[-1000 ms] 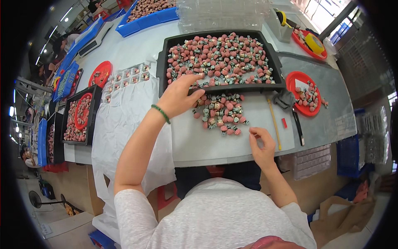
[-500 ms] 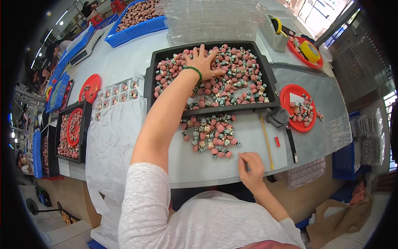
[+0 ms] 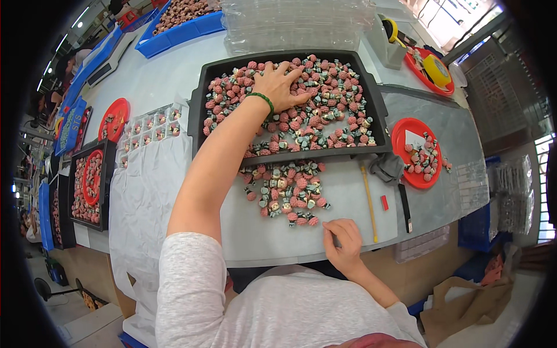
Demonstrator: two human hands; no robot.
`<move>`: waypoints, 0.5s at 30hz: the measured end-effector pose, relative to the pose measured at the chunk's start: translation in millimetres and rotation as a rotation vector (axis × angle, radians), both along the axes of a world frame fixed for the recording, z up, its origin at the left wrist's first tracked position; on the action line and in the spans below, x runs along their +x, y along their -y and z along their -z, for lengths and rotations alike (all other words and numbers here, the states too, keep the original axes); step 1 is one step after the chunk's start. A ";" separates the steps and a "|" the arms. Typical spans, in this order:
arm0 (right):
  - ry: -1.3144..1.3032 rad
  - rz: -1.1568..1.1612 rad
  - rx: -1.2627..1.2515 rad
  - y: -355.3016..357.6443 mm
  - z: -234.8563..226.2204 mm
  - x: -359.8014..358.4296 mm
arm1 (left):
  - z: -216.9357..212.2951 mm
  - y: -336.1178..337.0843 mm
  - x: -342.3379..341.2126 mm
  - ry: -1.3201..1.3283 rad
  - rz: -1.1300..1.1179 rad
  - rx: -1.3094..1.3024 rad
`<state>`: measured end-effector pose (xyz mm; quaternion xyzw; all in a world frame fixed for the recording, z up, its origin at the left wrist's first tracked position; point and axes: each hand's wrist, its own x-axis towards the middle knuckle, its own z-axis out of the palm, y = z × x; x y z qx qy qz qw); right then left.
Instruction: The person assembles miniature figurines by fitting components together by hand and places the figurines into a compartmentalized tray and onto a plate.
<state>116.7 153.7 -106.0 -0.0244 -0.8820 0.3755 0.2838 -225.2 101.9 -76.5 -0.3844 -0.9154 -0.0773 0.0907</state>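
My left hand (image 3: pixel 277 87), with a green beaded bracelet at the wrist, reaches into a black tray (image 3: pixel 384 119) full of small pink-and-grey figurines (image 3: pixel 342 87). Its fingers are spread and open over the figurines, with the tips partly sunk among them. In front of the tray, a loose heap of the same figurines (image 3: pixel 293 191) lies on the table. Just right of the heap's near end, my right hand (image 3: pixel 342 243) is closed by the table's front edge, fingers curled toward the thumb. Whatever it may hold is hidden.
A red plate (image 3: pixel 420 153) with figurines stands right, beside a black pen-like stick (image 3: pixel 405 207), a yellow stick (image 3: pixel 369 203) and a small red piece (image 3: pixel 384 202). To the left are a clear compartment tray (image 3: pixel 152 129) and white sheeting (image 3: pixel 148 191). Clear plastic trays (image 3: pixel 296 26) are stacked behind.
My left hand has shifted slightly within the tray, its fingers still spread. My right hand's fingers have drawn closer to the thumb. The whole view has moved a little.
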 end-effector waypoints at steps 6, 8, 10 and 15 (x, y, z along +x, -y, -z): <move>0.001 -0.006 0.004 -0.5 0.8 1.1 | 8.3 2.8 -7.0 -0.049 0.064 0.026; 0.005 -0.017 0.005 -0.6 -0.6 0.9 | 7.9 2.3 -5.1 -0.052 0.089 0.046; 0.009 -0.009 0.008 -1.9 0.0 1.8 | 1.2 -0.4 2.6 -0.076 0.065 0.005; 0.007 -0.015 0.022 -1.9 -0.7 2.0 | 3.5 2.4 -6.8 0.000 0.124 0.012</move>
